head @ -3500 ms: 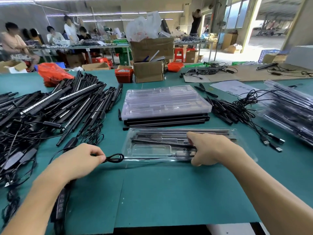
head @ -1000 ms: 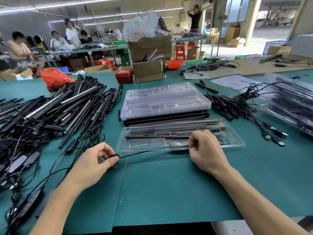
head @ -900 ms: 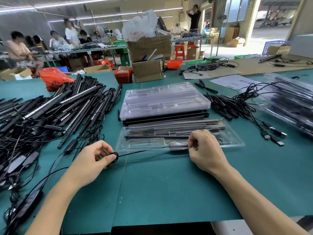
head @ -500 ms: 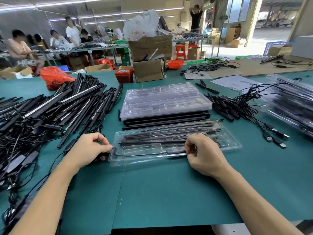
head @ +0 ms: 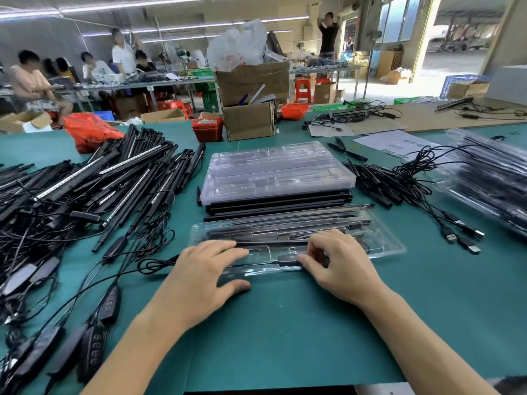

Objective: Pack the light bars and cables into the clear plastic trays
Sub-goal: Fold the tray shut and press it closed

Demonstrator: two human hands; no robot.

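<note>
Tray (head: 382,246) on the tabletop (head: 285,323), just ahead of both hands, bars already seated in its far slots. Half a second before, cable coil pinched in the left hand (head: 199,277) beside the tray's left end; now fed inside, likely nearing closure. Left grip flat, fingers straight, pressing the tray's left end. Right hand (head: 339,263) curled, pinching the cable (head: 285,259) in the near slot.

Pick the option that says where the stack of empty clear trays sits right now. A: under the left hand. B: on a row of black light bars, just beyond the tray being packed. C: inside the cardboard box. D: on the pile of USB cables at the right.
B: the stack of empty clear trays rests on black light bars, directly beyond the tray being packed.
</note>
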